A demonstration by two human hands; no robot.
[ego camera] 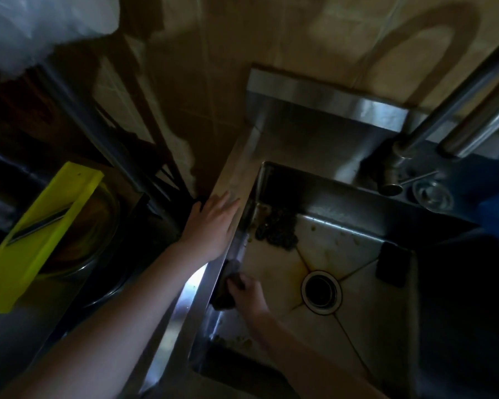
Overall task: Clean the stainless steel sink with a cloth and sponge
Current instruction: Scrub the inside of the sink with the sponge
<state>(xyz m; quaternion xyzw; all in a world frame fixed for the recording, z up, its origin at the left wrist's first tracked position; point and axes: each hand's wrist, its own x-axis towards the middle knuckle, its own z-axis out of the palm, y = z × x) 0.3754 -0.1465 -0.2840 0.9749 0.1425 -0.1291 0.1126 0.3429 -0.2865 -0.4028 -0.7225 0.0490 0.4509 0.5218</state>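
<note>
The stainless steel sink [355, 326] fills the lower right, with a round drain [321, 292] in its stained floor. My right hand [249, 292] is down in the basin, shut on a dark sponge [226, 286] pressed against the left inner wall. My left hand [213, 226] lies flat with fingers spread on the sink's left rim [234, 174]. A dark clump of food scraps [277, 228] lies in the far left corner of the basin. More crumbs [236, 341] sit near the front left wall. A second dark pad [392, 264] leans against the right wall.
A steel faucet [444, 110] rises at the back right, beside a small round strainer [432, 195] and a blue object [496, 214]. To the left, a yellow slicer [41, 237] rests over a metal bowl [98, 226]. A tiled wall stands behind.
</note>
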